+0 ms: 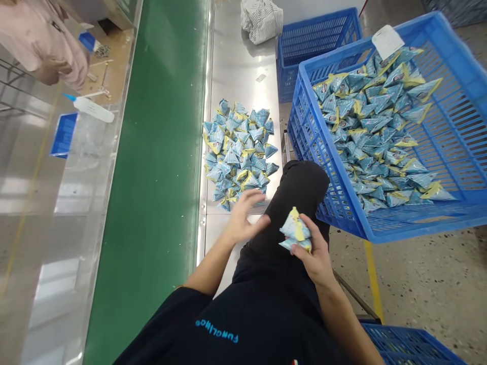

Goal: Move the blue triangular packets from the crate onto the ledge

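Head view, steel table, green conveyor belt, speckled floor, blue crate

Left hand spread, right hand clenched

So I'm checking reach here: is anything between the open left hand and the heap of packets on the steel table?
Nothing visible does. The left hand hovers at the near edge of the packet heap, with only bare steel table there.
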`<act>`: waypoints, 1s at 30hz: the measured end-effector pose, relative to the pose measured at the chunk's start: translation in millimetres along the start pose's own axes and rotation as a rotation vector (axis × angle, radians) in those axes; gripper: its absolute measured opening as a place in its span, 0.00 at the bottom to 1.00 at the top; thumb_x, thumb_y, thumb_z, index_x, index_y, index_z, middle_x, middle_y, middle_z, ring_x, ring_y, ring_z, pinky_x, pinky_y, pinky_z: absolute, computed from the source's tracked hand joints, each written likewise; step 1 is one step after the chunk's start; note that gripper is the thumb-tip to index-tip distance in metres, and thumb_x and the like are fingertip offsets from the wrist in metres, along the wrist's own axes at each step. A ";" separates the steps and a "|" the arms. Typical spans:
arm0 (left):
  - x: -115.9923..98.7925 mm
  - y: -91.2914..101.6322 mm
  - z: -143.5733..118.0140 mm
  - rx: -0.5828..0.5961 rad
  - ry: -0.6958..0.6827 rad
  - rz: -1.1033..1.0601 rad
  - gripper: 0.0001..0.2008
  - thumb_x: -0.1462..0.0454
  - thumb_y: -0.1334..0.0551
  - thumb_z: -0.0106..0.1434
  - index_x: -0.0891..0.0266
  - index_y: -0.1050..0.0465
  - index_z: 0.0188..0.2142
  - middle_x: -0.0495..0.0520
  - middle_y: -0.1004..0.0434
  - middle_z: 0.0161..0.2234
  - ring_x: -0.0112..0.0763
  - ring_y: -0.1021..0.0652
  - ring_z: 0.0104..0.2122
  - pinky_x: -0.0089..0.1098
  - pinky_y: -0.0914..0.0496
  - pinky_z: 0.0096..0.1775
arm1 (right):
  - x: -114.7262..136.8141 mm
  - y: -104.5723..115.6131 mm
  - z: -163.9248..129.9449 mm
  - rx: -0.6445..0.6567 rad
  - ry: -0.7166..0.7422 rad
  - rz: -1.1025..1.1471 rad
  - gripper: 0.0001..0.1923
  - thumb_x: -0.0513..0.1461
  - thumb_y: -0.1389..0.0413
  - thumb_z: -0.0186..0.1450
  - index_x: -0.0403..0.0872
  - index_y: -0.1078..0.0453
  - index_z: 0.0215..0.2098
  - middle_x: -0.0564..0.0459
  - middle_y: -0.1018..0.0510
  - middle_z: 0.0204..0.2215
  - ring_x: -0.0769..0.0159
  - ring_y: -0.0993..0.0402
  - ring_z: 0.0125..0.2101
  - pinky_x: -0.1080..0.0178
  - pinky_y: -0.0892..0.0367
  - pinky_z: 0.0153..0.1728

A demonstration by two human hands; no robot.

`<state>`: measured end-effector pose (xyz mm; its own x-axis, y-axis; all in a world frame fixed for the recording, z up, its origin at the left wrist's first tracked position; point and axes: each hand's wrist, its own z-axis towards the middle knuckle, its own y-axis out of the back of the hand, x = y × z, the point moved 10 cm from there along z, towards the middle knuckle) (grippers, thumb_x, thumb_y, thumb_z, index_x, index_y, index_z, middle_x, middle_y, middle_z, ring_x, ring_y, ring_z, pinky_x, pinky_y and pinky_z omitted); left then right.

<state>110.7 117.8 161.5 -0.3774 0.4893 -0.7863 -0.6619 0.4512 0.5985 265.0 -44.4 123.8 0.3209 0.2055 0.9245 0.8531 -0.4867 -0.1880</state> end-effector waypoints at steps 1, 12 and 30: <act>-21.6 -12.2 -9.0 0.106 -0.061 -0.106 0.31 0.45 0.32 0.66 0.53 0.29 0.63 0.64 0.27 0.62 0.50 0.23 0.59 0.49 0.24 0.57 | 2.8 -9.1 0.4 0.077 0.005 -0.036 0.31 0.45 0.27 0.60 0.54 0.24 0.61 0.48 0.19 0.52 0.52 0.19 0.44 0.54 0.20 0.44; 18.8 60.9 2.6 -0.449 0.090 0.012 0.17 0.47 0.39 0.73 0.52 0.24 0.51 0.54 0.22 0.45 0.38 0.20 0.49 0.43 0.23 0.53 | 25.6 -13.9 -7.6 0.154 0.147 -0.181 0.35 0.43 0.32 0.66 0.55 0.33 0.70 0.43 0.24 0.59 0.58 0.19 0.38 0.54 0.18 0.40; 132.0 -43.8 153.6 0.413 0.115 0.809 0.33 0.68 0.32 0.60 0.56 0.30 0.66 0.66 0.24 0.58 0.57 0.31 0.63 0.54 0.43 0.65 | 27.8 -5.1 -1.3 0.135 0.118 -0.243 0.24 0.42 0.34 0.64 0.52 0.26 0.58 0.47 0.19 0.49 0.59 0.20 0.37 0.59 0.21 0.39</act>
<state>189.4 277.3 55.1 -0.7022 0.7049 -0.1001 0.1088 0.2452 0.9634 269.0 -37.4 150.9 0.0577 0.1977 0.9786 0.9485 -0.3167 0.0081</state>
